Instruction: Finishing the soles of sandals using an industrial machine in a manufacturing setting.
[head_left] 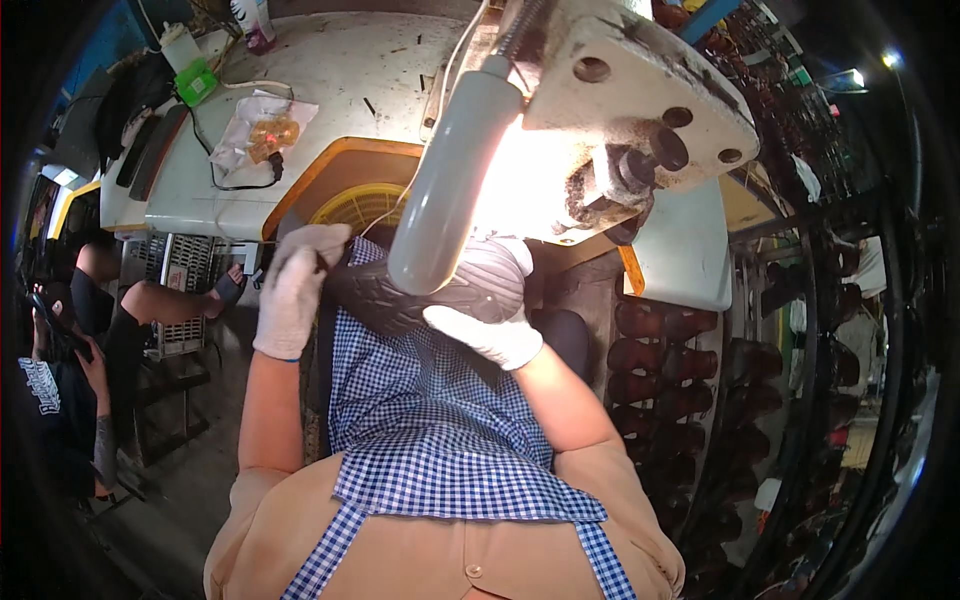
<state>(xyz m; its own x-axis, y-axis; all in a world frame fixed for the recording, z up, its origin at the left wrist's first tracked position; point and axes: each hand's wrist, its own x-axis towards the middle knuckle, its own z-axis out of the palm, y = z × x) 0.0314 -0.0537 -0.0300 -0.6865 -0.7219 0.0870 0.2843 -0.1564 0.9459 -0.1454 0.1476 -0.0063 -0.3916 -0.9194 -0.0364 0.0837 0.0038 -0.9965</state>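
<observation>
A black shoe (375, 298) with a ridged, patterned surface lies crosswise in front of my apron, beneath the machine head. My right hand (490, 337), in a white knit glove, grips its right end, thumb on the near side and fingertips on the far side. At the shoe's left end, my gloved left hand (295, 285) is closed with fingers pinched together. What it pinches is too small to make out; a thin pale thread (385, 215) runs close to its fingertips. A grey cylindrical lamp (450, 180) hides part of the shoe.
Above the shoe hangs a large white machine head (640, 110), brightly lit. A yellow basket (365, 203) sits in the table cutout (330, 160). On the white table (350, 60) are a cable and a green-labelled bottle (190, 70). Racks of dark shoes (660, 370) stand right; a person (75, 370) sits left.
</observation>
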